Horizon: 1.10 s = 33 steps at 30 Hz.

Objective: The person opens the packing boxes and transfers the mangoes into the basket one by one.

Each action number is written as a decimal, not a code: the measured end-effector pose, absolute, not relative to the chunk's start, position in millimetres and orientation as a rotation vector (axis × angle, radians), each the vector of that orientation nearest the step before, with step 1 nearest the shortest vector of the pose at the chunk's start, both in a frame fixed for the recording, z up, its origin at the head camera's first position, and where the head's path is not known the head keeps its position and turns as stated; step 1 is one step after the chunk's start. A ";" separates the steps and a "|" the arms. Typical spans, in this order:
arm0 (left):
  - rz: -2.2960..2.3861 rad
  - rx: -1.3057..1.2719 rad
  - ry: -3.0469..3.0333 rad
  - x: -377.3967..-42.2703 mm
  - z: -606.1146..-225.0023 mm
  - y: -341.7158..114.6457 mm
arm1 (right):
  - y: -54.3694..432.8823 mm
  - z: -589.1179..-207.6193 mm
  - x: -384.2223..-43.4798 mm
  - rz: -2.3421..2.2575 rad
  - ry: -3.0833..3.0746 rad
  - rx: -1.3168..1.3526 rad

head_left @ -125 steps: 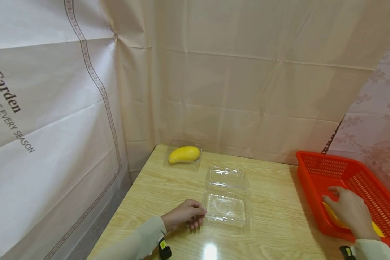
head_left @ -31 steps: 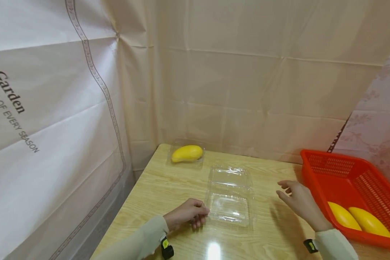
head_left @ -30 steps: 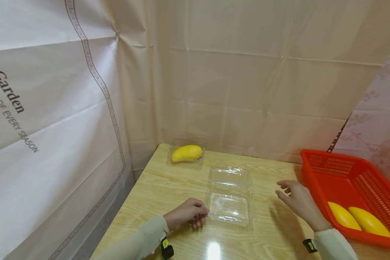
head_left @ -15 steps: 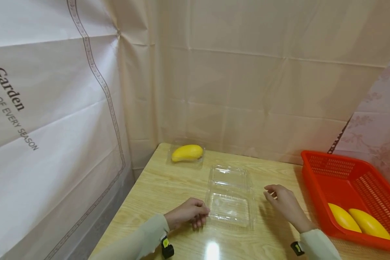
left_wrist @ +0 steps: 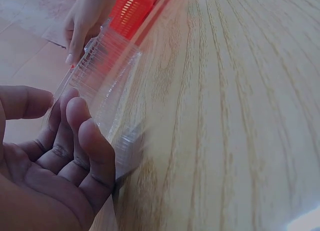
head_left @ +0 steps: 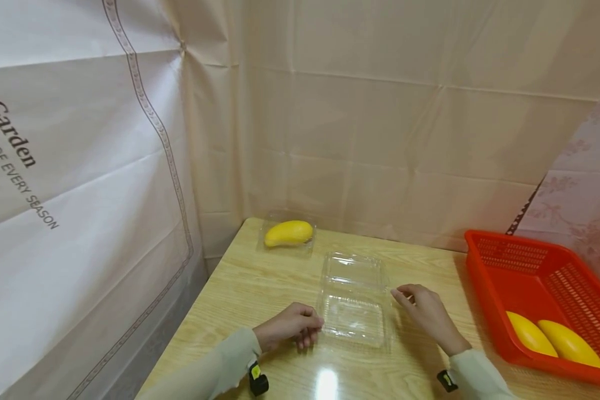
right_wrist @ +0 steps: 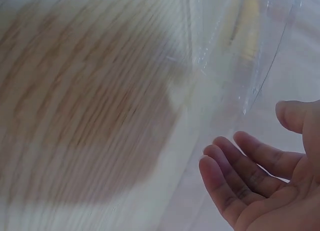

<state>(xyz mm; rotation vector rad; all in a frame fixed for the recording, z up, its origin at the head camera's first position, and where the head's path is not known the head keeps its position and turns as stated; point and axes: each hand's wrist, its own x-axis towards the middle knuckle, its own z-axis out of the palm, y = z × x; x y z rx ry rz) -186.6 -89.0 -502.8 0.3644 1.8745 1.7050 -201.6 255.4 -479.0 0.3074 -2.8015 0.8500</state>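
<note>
A clear plastic clamshell container [head_left: 354,319] lies unfolded on the wooden table, lid half toward the back, nothing inside. My left hand [head_left: 292,326] is at its left edge, pinching the rim between thumb and index finger; in the left wrist view the rim of the clamshell container [left_wrist: 107,56] runs to those fingertips. On the other side, my right hand [head_left: 427,314] hovers with relaxed, slightly bent fingers close to the container's right edge, holding nothing. The right wrist view shows the right hand [right_wrist: 260,181] palm side, fingers apart from the clear plastic.
At the back left, a yellow mango [head_left: 289,233] sits in another clear container [head_left: 280,215]. A red perforated basket [head_left: 487,311] stands at the right with two yellow mangoes, the nearer one [head_left: 572,344] by its front wall. Cloth [head_left: 360,139] hangs behind the table.
My right hand was over a mango in the basket, then came out without it and moved left to the container's right side. The left hand stays at the container's left edge.
</note>
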 end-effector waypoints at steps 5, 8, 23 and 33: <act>1.698 0.366 1.879 -186.8 -503.1 -89.2 | 249.1 -479.8 -204.6 0.857 -2.821 0.275; 1.691 0.372 1.879 -187.1 -503.9 -89.4 | 245.6 -480.6 -206.9 0.858 -2.836 0.256; 1.688 0.356 1.886 -187.9 -502.3 -87.2 | 239.5 -484.6 -215.8 0.990 -2.858 0.245; 1.688 0.348 1.887 -188.4 -503.4 -87.4 | 243.5 -485.3 -219.4 1.231 -2.926 0.162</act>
